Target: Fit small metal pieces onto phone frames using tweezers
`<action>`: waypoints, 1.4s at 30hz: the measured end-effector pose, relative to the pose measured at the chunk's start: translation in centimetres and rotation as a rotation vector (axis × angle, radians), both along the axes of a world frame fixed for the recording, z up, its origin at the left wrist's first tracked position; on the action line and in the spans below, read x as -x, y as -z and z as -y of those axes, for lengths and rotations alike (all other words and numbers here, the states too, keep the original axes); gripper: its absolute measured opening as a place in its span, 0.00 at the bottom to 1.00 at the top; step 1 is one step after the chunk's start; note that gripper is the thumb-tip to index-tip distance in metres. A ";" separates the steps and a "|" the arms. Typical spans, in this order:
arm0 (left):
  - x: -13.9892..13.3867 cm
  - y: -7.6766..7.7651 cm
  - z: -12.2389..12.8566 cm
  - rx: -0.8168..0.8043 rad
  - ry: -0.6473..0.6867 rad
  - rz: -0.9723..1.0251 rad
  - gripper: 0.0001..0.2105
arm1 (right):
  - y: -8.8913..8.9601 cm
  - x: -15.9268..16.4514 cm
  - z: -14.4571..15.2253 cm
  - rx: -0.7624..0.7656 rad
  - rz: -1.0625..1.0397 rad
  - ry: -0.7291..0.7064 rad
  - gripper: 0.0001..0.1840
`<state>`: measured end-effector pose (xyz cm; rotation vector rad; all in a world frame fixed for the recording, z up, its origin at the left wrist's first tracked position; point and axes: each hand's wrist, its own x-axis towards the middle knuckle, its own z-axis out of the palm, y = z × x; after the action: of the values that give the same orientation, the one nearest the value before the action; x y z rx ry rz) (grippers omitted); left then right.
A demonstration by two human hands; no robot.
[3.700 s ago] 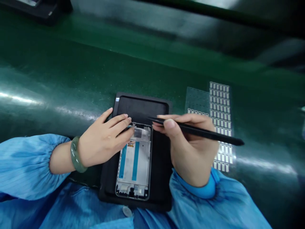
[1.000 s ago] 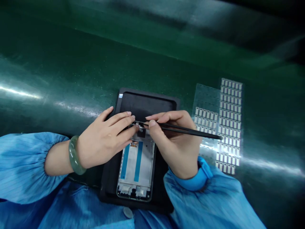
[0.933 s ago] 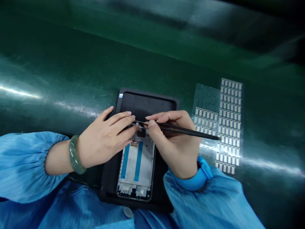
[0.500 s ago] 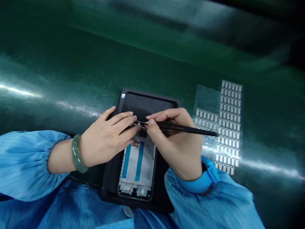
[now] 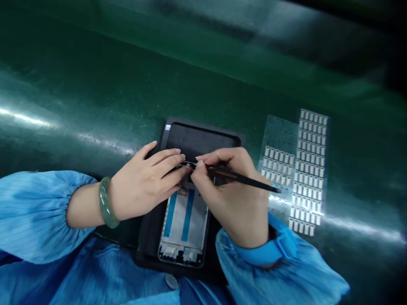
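Note:
A phone frame (image 5: 197,212) with two blue strips lies on a black fixture tray (image 5: 203,135), its top end partly covered by my hands. My left hand (image 5: 144,182) rests palm down over the top left of the phone, fingers stretched out and apart, fingertips at its upper edge. In my right hand (image 5: 232,195) black tweezers (image 5: 244,178) are pinched between thumb and fingers. Their tips point left to the phone's top end, close to my left fingertips. What lies right at the tips is too small to make out.
To the right on the green table (image 5: 95,97) lie two clear sheets of small white pieces: a fuller sheet (image 5: 308,169) and a partly used sheet (image 5: 276,165). A blue strap (image 5: 280,245) circles my right wrist, and a green bangle (image 5: 108,203) my left.
The rear end of the tweezers has swung down and to the left as my right hand tilted. My left hand stays at the phone's top. The whole view has shifted slightly.

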<state>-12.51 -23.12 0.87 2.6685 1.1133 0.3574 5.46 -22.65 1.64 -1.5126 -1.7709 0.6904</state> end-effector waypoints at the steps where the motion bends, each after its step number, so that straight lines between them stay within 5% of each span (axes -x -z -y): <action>1: 0.0 0.0 0.0 0.000 -0.001 0.002 0.15 | 0.1 -0.1 0.0 0.008 -0.019 0.012 0.09; 9: 0.3 0.1 -0.1 0.036 0.025 0.026 0.18 | 1.5 -1.3 -0.3 0.148 -0.583 0.133 0.09; 33: 0.4 -0.1 -0.1 0.076 0.036 0.048 0.20 | 1.9 -0.4 -0.1 -0.038 -0.169 -0.014 0.09; 42: 0.4 0.1 -0.1 0.049 0.038 0.035 0.21 | 1.9 -0.6 -0.1 0.004 -0.296 0.105 0.07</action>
<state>-12.93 -23.01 0.75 2.6265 1.0458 0.3637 6.07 -22.57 -0.23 -1.4131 -1.4601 0.8182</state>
